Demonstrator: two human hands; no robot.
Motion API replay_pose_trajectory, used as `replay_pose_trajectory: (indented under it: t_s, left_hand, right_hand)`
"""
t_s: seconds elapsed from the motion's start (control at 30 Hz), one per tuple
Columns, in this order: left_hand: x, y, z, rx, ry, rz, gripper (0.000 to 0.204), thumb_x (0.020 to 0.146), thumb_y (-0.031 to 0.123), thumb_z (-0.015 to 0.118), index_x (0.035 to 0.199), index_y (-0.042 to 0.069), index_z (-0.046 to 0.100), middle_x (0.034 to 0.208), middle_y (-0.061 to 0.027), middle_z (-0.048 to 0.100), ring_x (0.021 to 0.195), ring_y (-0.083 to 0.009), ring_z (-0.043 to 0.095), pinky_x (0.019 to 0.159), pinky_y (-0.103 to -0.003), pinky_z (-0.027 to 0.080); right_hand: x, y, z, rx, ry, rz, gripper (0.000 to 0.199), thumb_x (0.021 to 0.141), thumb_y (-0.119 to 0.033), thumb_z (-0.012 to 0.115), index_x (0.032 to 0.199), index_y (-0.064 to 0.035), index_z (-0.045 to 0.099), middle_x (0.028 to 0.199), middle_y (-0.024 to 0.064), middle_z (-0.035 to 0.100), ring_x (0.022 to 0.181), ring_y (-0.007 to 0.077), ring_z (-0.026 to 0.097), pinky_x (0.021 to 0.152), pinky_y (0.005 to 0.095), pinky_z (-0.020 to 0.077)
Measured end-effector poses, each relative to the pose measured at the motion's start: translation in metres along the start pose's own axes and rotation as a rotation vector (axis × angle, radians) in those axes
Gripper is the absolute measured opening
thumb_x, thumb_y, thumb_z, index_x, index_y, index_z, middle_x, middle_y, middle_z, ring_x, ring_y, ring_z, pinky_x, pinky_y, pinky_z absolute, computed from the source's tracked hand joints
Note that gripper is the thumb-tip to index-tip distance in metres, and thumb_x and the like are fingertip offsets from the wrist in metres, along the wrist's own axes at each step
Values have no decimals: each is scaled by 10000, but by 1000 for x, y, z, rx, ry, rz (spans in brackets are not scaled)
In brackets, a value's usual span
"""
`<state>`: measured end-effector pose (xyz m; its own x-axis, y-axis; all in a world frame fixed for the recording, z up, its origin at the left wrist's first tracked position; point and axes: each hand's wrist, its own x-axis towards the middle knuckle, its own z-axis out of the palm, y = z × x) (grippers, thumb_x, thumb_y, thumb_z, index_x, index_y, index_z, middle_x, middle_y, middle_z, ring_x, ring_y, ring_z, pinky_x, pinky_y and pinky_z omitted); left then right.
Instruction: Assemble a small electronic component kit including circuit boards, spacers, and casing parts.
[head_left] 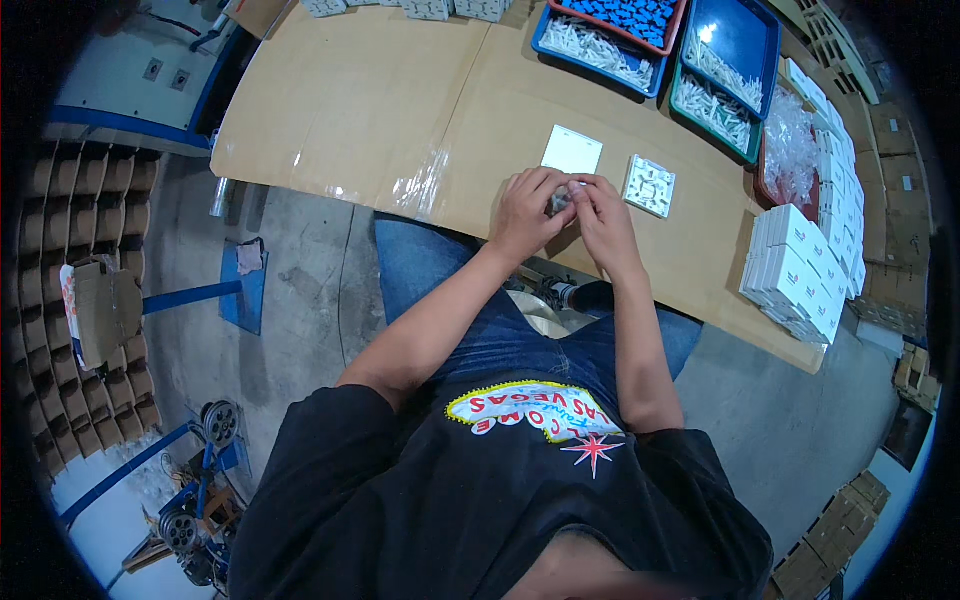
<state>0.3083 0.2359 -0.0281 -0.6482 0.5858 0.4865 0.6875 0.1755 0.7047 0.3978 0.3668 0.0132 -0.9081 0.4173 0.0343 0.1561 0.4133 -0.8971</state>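
Left hand [524,212] and right hand [603,222] pinch one small part [563,197] beside two white plates [572,151]

We see both bare forearms rising from the lower middle of the view and converging ahead of the torso. Our left hand [525,212] is curled, knuckles up, fingers bent inward toward the other hand. Our right hand [603,218] meets it, fingers flexed, thumb tucked in toward the left fingertips. The two hands touch at the fingertips, pinching together. Both elbows are bent, the left one spread wider outward than the right.
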Motion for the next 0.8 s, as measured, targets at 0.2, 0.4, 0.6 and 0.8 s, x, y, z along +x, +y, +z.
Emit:
replay_pose_trajectory:
  t_s: [0.2, 0.4, 0.6, 0.8]
  left_hand:
    - [0, 0, 0, -17, 5, 12, 370, 779, 173, 801, 1115, 76, 678, 1087, -77, 670, 1037, -295, 641, 876, -420, 477]
    - [-1, -2, 1, 1, -18, 11, 370, 777, 167, 797, 1117, 76, 680, 1099, -82, 670, 1047, -299, 638, 892, -422, 477]
    - [-1, -7, 5, -6, -30, -5, 396, 776, 235, 814, 1101, 61, 670, 1096, -103, 678, 1031, -325, 637, 898, -438, 479]
    - [1, -4, 3, -17, -35, -74, 420, 774, 202, 821, 1149, 66, 690, 1057, -101, 702, 1022, -294, 655, 902, -425, 477]
  right_hand:
    - [5, 13, 5, -100, 3, -45, 372, 1062, -279, 551, 1050, 50, 727, 1232, 175, 664, 1106, 357, 624, 953, 416, 505]
    - [7, 10, 6, -154, -28, -54, 389, 1059, -297, 542, 1040, 37, 740, 1249, 171, 674, 1150, 363, 613, 990, 422, 485]
    - [7, 8, 3, -101, -22, -40, 372, 1052, -299, 549, 1024, 9, 757, 1235, 156, 683, 1150, 351, 616, 988, 425, 487]
    - [10, 7, -5, -26, -56, -93, 362, 1049, -294, 553, 1019, -1, 763, 1266, 144, 668, 1159, 336, 606, 987, 420, 487]
